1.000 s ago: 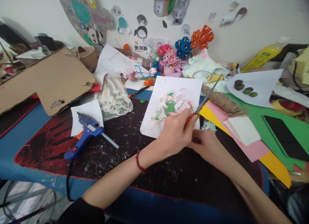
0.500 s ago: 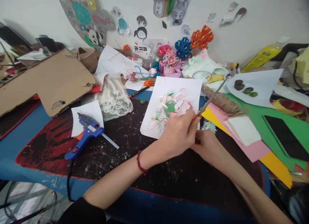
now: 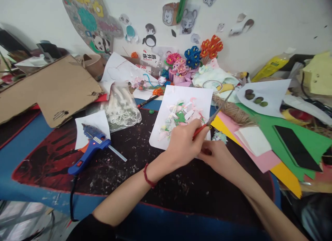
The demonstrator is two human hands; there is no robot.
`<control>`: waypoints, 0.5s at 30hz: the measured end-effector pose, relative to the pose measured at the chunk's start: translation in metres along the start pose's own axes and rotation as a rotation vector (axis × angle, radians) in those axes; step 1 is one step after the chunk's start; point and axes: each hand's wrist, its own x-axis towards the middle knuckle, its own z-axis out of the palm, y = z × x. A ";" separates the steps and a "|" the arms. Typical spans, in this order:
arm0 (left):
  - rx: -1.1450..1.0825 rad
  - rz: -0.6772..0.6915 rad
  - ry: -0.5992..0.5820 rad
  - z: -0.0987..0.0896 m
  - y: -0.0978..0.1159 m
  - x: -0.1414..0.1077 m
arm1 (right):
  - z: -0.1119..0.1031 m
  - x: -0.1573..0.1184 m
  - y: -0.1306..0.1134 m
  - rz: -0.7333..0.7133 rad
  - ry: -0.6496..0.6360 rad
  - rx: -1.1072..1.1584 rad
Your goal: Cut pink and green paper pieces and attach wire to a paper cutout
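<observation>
l. hand [image 3: 184,140] is gripping scissors [image 3: 212,118]; thumb & index finger are pinching the red handle, w/ blades extending up & r. past the fingertips. r. hand [image 3: 218,158] is sitting just beside, below the handle; its fingertips are hiding behind l. hand, so finger gap & any held item: can't tell. paper scraps [image 3: 181,117] are lying on the sheet [image 3: 181,92] beyond l. hand. glue gun [image 3: 89,152] is resting well apart, far l.
</observation>
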 end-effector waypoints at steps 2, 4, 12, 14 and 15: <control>-0.048 -0.051 0.055 -0.004 -0.001 0.002 | 0.000 -0.001 -0.002 -0.016 0.015 -0.032; -0.106 -0.078 0.094 -0.005 -0.003 0.003 | 0.000 -0.001 -0.002 -0.026 0.022 -0.045; -0.143 -0.080 0.068 0.003 -0.003 0.001 | -0.001 -0.001 -0.004 -0.010 0.018 -0.042; -0.124 -0.079 0.063 0.004 -0.003 0.000 | -0.001 -0.001 -0.004 -0.001 0.012 -0.047; -0.110 -0.077 0.060 0.004 -0.003 0.000 | -0.001 -0.001 -0.004 0.003 0.011 -0.050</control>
